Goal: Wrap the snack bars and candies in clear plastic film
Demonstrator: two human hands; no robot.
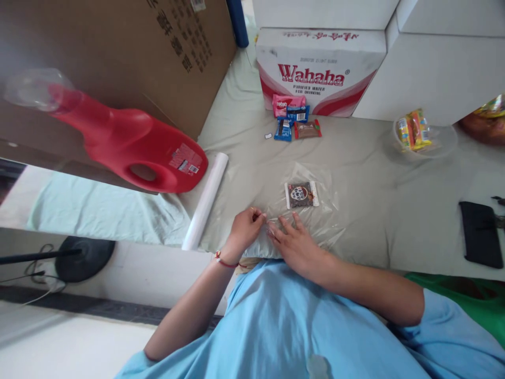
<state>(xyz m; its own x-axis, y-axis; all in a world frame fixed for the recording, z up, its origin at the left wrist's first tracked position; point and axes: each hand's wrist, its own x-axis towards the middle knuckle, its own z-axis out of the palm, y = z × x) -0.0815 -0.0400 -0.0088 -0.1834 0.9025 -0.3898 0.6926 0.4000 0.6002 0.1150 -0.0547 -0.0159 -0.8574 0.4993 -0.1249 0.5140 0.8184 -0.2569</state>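
Note:
A sheet of clear plastic wrap (327, 208) lies spread on the grey-green cloth at the table's near edge. A dark brown snack packet (301, 195) rests on the middle of it. My left hand (245, 229) pinches the near edge of the wrap with its fingers closed. My right hand (294, 243) lies beside it, fingers stretched flat on the same edge of the wrap. A white roll of wrap (205, 200) lies just left of the sheet.
A red detergent jug (134, 147) lies on its side at the left, before a big cardboard box (130, 47). Several small snack packets (295, 118) sit by a Wahaha carton (319, 71). A clear bowl of snacks (424, 137) and a black pouch (480, 233) are right.

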